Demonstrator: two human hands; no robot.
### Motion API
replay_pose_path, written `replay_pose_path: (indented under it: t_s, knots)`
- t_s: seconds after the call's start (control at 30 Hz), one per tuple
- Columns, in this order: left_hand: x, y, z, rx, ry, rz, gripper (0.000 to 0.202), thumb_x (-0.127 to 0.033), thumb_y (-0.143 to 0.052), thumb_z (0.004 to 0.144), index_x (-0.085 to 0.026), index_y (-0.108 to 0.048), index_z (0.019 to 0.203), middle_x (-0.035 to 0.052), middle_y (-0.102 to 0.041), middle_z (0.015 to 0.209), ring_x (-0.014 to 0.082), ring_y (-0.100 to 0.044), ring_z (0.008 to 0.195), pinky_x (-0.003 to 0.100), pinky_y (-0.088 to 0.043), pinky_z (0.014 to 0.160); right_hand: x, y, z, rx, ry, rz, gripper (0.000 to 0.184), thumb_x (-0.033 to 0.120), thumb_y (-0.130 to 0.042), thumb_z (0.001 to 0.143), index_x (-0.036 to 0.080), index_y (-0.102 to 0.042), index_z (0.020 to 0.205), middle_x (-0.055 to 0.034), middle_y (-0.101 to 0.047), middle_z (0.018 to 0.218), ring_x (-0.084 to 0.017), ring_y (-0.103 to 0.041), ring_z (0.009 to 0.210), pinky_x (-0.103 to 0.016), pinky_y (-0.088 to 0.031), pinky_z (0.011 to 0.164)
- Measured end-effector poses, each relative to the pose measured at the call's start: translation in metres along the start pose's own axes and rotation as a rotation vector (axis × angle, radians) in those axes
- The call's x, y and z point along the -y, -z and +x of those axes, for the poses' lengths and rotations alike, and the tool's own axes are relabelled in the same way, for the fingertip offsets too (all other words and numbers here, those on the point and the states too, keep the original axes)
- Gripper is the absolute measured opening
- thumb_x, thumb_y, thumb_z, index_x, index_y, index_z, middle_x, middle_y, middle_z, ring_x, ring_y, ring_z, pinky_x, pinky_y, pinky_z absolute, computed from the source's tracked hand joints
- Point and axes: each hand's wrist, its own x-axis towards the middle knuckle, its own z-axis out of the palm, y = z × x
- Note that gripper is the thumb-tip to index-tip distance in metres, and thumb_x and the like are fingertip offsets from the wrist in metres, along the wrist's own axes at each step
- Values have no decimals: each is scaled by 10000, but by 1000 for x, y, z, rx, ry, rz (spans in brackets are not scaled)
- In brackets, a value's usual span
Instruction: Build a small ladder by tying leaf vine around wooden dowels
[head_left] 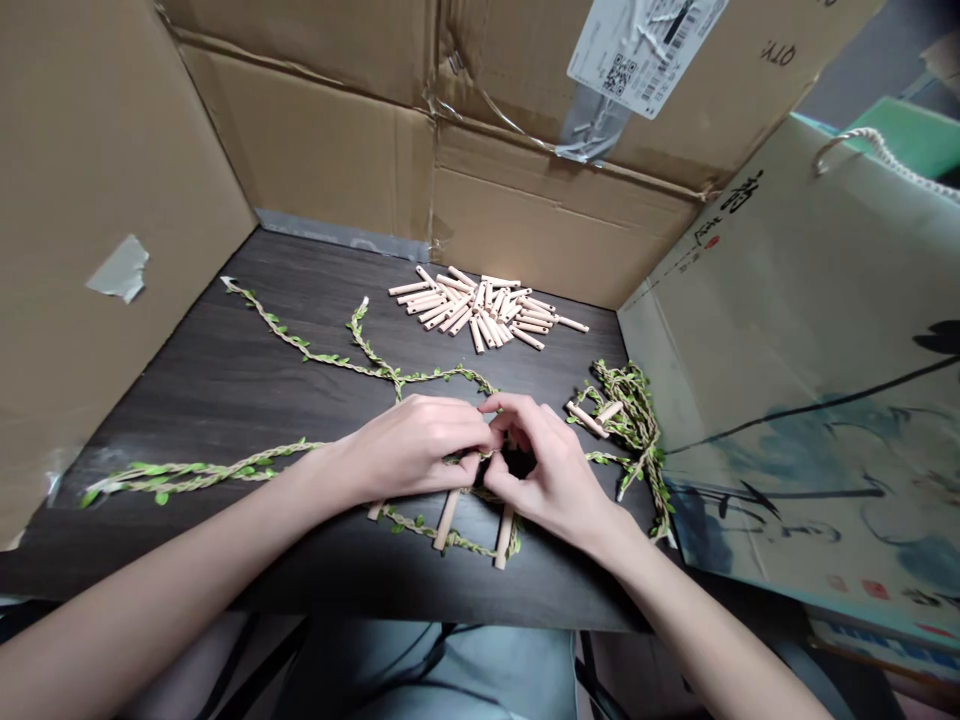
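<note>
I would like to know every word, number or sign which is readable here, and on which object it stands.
"QTY:" on the cardboard wall, upper right; nearby print is cut off.
White label: QR code and barcode; print too small to read.
Paper bag: brush-style characters and red seals, too unclear to quote.

Reads "QTY:" on the cardboard (757,110) at upper right. Bears a QR code (625,74) and a barcode (663,85) on the white label (600,45), with fine print too small to read. Shows illegible black brush characters (741,191) and red seals (875,589) on the paper bag (739,345).
</note>
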Motion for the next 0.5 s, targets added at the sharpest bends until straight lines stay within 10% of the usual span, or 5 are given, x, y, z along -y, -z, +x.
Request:
replay_pose_path:
  t_s: [0.3,0.5]
  knots:
    - [1,5,2,-52,49,-71,127,-51,-562,781,-172,-598,793,-15,-574,707,120,-491,624,228,-386,622,-9,-10,3,-105,-338,615,421,165,-608,754,232,-474,1147,62,-591,814,-96,-366,572,-237,-335,555]
    - [2,6,-1,-31,24,-4,153,-50,-546,857,-167,-645,850,23,-656,789,148,-574,713,241,-438,709,-6,2,4,-27,-97,143,233,122,-597,818,201,-658,1029,-12,-626,893,-162,-562,796,-313,-413,745]
